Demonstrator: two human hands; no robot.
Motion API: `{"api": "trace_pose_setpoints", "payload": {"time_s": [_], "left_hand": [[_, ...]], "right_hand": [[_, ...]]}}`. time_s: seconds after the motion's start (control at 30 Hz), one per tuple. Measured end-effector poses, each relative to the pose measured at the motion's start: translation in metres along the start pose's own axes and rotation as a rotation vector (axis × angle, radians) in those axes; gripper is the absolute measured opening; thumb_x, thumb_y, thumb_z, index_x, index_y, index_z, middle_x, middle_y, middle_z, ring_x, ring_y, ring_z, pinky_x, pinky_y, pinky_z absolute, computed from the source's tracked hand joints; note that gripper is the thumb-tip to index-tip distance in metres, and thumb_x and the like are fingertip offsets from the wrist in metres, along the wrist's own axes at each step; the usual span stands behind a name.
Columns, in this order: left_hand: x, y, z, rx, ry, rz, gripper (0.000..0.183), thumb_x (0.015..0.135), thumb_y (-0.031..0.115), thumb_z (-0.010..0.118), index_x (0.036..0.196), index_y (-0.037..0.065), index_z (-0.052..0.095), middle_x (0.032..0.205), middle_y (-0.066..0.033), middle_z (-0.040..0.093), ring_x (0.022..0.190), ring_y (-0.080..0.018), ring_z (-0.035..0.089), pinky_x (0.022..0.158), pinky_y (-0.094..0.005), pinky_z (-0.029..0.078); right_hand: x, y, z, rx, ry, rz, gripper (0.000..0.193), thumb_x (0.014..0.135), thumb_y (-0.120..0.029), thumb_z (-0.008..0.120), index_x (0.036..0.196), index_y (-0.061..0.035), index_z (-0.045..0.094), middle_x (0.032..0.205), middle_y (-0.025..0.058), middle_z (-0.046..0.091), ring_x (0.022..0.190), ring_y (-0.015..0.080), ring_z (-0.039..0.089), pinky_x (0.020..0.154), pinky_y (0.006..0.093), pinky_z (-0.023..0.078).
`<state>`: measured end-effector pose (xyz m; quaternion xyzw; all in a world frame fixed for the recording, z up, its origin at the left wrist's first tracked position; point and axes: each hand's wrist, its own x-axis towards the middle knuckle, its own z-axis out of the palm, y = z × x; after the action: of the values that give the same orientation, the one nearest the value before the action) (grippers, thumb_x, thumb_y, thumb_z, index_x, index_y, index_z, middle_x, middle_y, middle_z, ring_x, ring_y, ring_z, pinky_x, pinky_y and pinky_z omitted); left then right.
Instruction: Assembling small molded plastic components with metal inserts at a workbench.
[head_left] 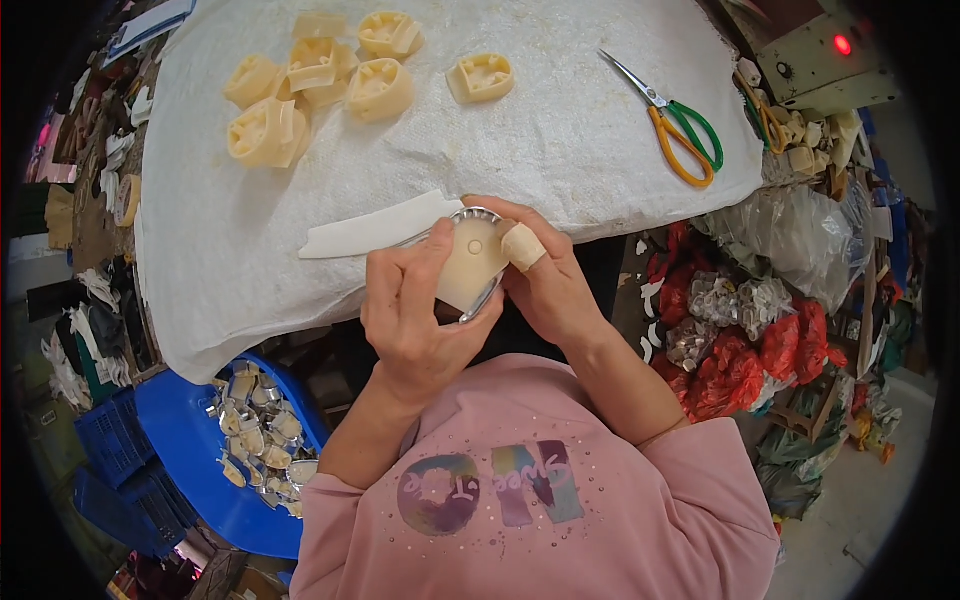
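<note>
Between my hands is a cream, D-shaped shoe heel [474,262] with a shiny silver band round its curved rim. My left hand [412,300] is closed on its left and lower edge, the fingers pressed to the silver band. From the right, my right hand [550,275] also grips it, with cream tape wrapped round the thumb. A white strip [380,225] reaches left from the heel's top edge over the cloth; whether it is joined to the heel I cannot tell. Several unbanded cream heels [375,90] stand at the far left and middle of the table.
White woven cloth [560,140] covers the table. Scissors [680,140] with green and orange handles lie far right. A blue basin [160,410] at lower left holds several silver-banded pieces [262,430]. Red bags [730,375] and clear plastic [800,245] are heaped at right.
</note>
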<state>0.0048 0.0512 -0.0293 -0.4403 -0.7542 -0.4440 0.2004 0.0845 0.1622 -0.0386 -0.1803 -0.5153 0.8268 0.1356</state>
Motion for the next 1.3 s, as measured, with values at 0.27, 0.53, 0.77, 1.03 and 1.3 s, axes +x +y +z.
{"api": "trace_pose_setpoints", "payload": {"time_s": [0.27, 0.53, 0.77, 1.03, 1.3], "left_hand": [[-0.013, -0.008, 0.003, -0.015, 0.046, -0.005, 0.055, 0.049, 0.007, 0.083, 0.101, 0.003, 0.065, 0.084, -0.0075, 0.051, 0.068, -0.0184, 0.054, 0.053, -0.0280, 0.047], [0.005, -0.005, -0.008, -0.181, -0.120, -0.332, 0.074, 0.058, 0.004, 0.076, 0.126, 0.006, 0.046, 0.087, -0.0119, 0.053, 0.077, -0.0289, 0.053, 0.068, -0.0367, 0.044], [0.011, -0.022, -0.028, -1.090, -0.520, -0.790, 0.061, 0.080, 0.023, 0.067, 0.132, 0.006, 0.038, 0.117, -0.0147, 0.056, 0.095, -0.0230, 0.060, 0.082, -0.0339, 0.049], [-0.008, -0.032, -0.018, -1.918, -0.141, -1.069, 0.065, 0.087, 0.027, 0.062, 0.136, 0.002, 0.028, 0.127, -0.0241, 0.046, 0.119, -0.0376, 0.049, 0.096, -0.0439, 0.046], [-0.009, -0.024, -0.016, -1.914, -0.146, -1.060, 0.068, 0.085, 0.029, 0.066, 0.135, 0.003, 0.028, 0.119, -0.0192, 0.051, 0.111, -0.0294, 0.053, 0.094, -0.0404, 0.045]], "right_hand": [[-0.006, 0.015, 0.024, -0.314, 0.060, -0.254, 0.041, 0.092, -0.007, 0.045, 0.132, -0.0035, 0.040, 0.121, 0.0151, 0.049, 0.111, 0.0227, 0.049, 0.095, 0.0323, 0.039], [-0.001, 0.010, 0.001, -0.077, -0.040, -0.048, 0.049, 0.098, -0.031, 0.043, 0.138, -0.0033, 0.036, 0.115, 0.0072, 0.053, 0.103, 0.0133, 0.050, 0.091, 0.0264, 0.040], [0.002, -0.017, -0.002, -0.570, -0.055, -0.469, 0.037, 0.096, -0.021, 0.045, 0.129, -0.0045, 0.046, 0.091, 0.0111, 0.055, 0.079, 0.0209, 0.054, 0.075, 0.0316, 0.045], [0.000, -0.011, -0.010, -0.513, -0.093, -0.491, 0.032, 0.082, -0.002, 0.060, 0.114, -0.0038, 0.057, 0.085, 0.0075, 0.058, 0.079, 0.0200, 0.055, 0.072, 0.0305, 0.046], [0.001, -0.002, -0.006, -0.589, -0.111, -0.611, 0.027, 0.079, -0.002, 0.065, 0.105, -0.0064, 0.061, 0.083, 0.0063, 0.058, 0.078, 0.0217, 0.054, 0.066, 0.0308, 0.045]]}}
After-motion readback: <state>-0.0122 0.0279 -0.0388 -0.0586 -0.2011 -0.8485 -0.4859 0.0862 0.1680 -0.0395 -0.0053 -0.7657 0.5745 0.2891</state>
